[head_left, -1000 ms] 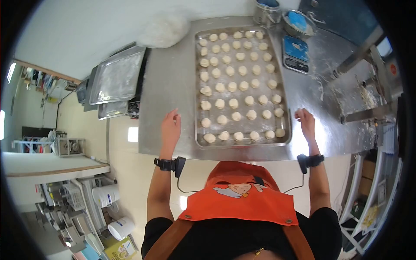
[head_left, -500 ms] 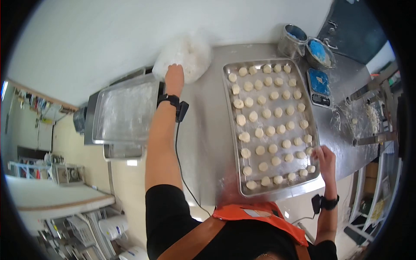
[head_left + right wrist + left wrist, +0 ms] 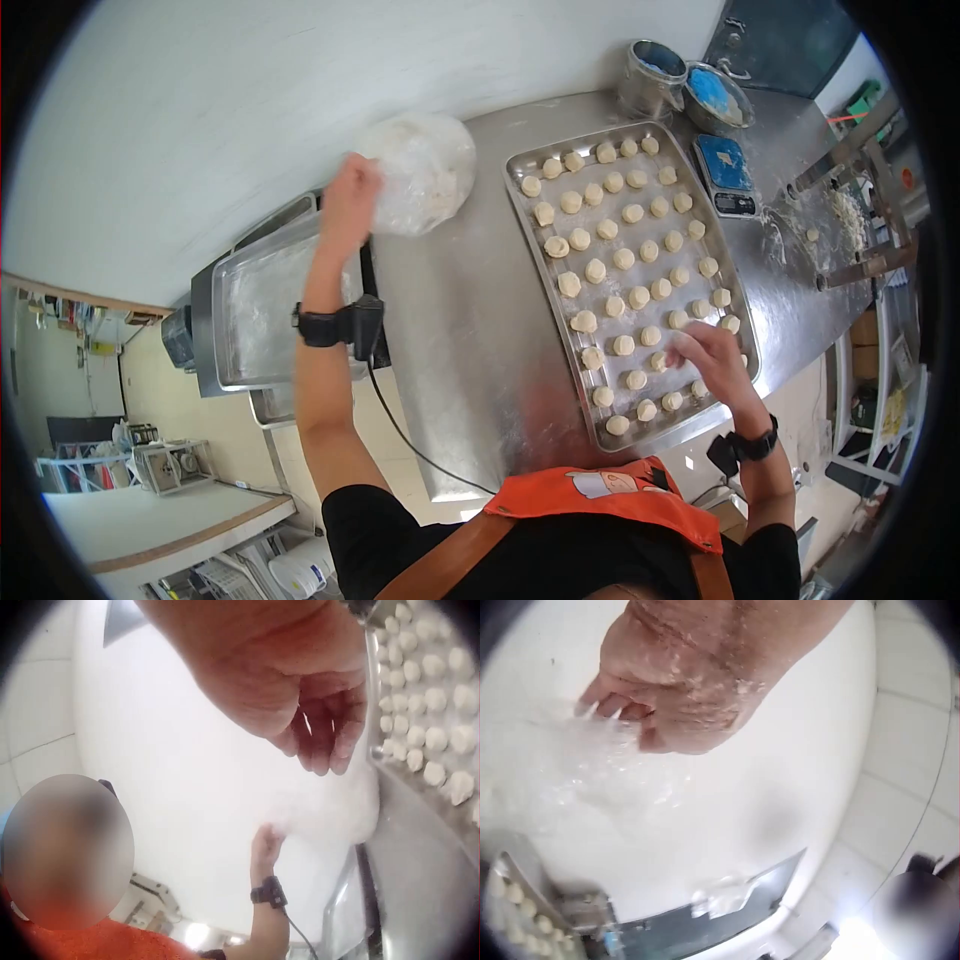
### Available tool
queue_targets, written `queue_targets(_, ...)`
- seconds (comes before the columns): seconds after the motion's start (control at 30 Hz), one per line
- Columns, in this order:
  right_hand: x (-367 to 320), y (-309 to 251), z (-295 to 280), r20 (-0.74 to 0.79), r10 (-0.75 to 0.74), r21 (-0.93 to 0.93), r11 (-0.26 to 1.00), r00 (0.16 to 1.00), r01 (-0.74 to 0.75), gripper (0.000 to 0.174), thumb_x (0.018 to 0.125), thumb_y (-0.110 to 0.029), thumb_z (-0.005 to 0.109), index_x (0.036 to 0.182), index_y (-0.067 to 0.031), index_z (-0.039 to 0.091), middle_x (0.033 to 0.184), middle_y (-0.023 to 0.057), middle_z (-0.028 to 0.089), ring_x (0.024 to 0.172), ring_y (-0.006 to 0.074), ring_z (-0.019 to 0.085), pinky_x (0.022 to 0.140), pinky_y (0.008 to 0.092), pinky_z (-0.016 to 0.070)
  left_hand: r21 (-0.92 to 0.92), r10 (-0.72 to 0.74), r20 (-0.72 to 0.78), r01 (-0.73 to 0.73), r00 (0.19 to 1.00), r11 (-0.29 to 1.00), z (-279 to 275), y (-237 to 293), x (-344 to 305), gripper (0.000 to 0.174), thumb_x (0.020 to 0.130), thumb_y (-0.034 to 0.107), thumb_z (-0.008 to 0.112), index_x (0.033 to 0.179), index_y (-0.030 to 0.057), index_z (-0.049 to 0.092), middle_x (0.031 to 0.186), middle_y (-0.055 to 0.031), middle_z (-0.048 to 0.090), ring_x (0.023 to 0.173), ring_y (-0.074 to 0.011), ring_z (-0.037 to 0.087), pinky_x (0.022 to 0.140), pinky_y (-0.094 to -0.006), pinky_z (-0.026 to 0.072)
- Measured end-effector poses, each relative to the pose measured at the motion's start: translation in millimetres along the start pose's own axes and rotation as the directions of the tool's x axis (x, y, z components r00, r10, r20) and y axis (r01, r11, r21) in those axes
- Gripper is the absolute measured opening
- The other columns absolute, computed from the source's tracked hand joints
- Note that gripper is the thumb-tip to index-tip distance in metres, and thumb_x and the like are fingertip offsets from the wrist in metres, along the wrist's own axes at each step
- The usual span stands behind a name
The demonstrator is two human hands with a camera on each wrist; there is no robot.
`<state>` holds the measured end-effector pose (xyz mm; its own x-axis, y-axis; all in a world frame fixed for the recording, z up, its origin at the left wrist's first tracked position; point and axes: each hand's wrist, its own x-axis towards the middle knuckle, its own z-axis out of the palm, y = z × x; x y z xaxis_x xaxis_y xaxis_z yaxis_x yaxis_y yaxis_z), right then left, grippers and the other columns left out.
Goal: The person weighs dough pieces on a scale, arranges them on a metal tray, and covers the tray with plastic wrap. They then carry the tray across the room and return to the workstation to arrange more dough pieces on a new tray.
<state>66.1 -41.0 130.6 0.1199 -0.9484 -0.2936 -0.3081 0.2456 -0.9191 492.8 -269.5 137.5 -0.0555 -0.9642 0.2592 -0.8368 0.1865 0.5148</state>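
My left hand (image 3: 352, 200) pinches the edge of a clear plastic bag (image 3: 425, 175) at the table's back left; in the left wrist view the fingers curl at the blurred film (image 3: 607, 769). The large metal tray (image 3: 540, 235) bears rows of round pale dough pieces (image 3: 623, 259). Above its near right part hangs my right hand (image 3: 715, 362), fingers loosely bent and holding nothing. In the right wrist view that hand (image 3: 300, 690) shows its fingers pointing down, the dough pieces (image 3: 435, 697) to the right.
A floury tray (image 3: 285, 300) sits on a dark stand left of the steel table (image 3: 450, 330). At the back right are a metal pot (image 3: 650, 85), a bowl with something blue (image 3: 715, 95) and a scale (image 3: 725, 170). A metal frame (image 3: 870, 265) stands at far right.
From beside the tray, my left hand went up to the bag and has drawn its edge leftward and toward me. My right hand has moved in over the tray. The head view has turned.
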Motion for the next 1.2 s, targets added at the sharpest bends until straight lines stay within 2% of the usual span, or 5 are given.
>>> queue_targets(0.1, 34.0, -18.7, 14.0, 0.075, -0.116, 0.052, 0.992, 0.990, 0.112, 0.031, 0.097, -0.021, 0.051, 0.082, 0.0029, 0.063, 0.072, 0.0033, 0.062, 0.068, 0.0090, 0.056, 0.063, 0.0236, 0.0448, -0.845, -0.334, -0.145, 0.059, 0.931, 0.532, -48.7, 22.1, 0.1, 0.012, 0.093, 0.008, 0.041, 0.100, 0.0044, 0.051, 0.092, -0.0070, 0.059, 0.074, -0.0187, 0.056, 0.067, -0.0295, 0.0466)
queue_targets(0.5, 112.9, -68.3, 28.3, 0.090, -0.737, -0.014, 0.671, 0.670, 0.741, 0.035, 0.090, -0.022, 0.060, 0.116, 0.0003, 0.057, 0.106, 0.0140, 0.065, 0.094, 0.0260, 0.064, 0.081, 0.0376, 0.0509, -0.264, -0.025, -0.354, -0.074, 0.935, 0.962, 16.1, 198.8, -104.5, 0.023, 0.094, 0.010, 0.046, 0.116, 0.0012, 0.049, 0.085, -0.0032, 0.058, 0.072, -0.0114, 0.052, 0.065, -0.0295, 0.0449)
queue_targets(0.63, 85.2, -58.9, -27.4, 0.192, -0.287, 0.764, 0.645, 0.939, 0.041, 0.036, 0.094, -0.023, 0.054, 0.118, 0.0035, 0.053, 0.104, 0.0151, 0.064, 0.088, 0.0268, 0.065, 0.079, 0.0389, 0.0533, -0.184, -0.130, -0.143, 0.103, 0.981, 0.977, 50.8, 232.9, -137.5, 0.032, 0.092, 0.017, 0.056, 0.118, 0.0005, 0.050, 0.080, -0.0029, 0.059, 0.068, -0.0110, 0.052, 0.065, -0.0303, 0.0453)
queue_targets(0.8, 74.8, -28.4, -78.1, 0.296, -0.293, 0.776, 0.628, 0.909, -0.050, 0.033, 0.097, -0.030, 0.051, 0.112, -0.0018, 0.053, 0.100, 0.0101, 0.064, 0.091, 0.0203, 0.064, 0.082, 0.0317, 0.0524, -0.320, -0.006, 0.484, 0.184, 0.875, 0.930, 60.7, 283.0, -164.7, 0.041, 0.085, 0.025, 0.068, 0.113, -0.0029, 0.057, 0.084, -0.0055, 0.063, 0.074, -0.0108, 0.056, 0.068, -0.0284, 0.0471)
queue_targets(1.2, 55.5, -8.8, -79.6, 0.180, -0.390, 0.436, 0.854, 0.903, 0.282, 0.027, 0.090, -0.022, 0.057, 0.106, -0.0008, 0.063, 0.090, 0.0050, 0.063, 0.081, 0.0131, 0.060, 0.066, 0.0259, 0.0480, 0.058, 0.111, -0.209, -0.101, 0.972, 0.993, 120.0, 322.9, -184.0, 0.032, 0.076, 0.009, 0.071, 0.104, -0.0002, 0.059, 0.097, -0.0257, 0.062, 0.086, -0.0414, 0.061, 0.072, -0.0402, 0.0499)
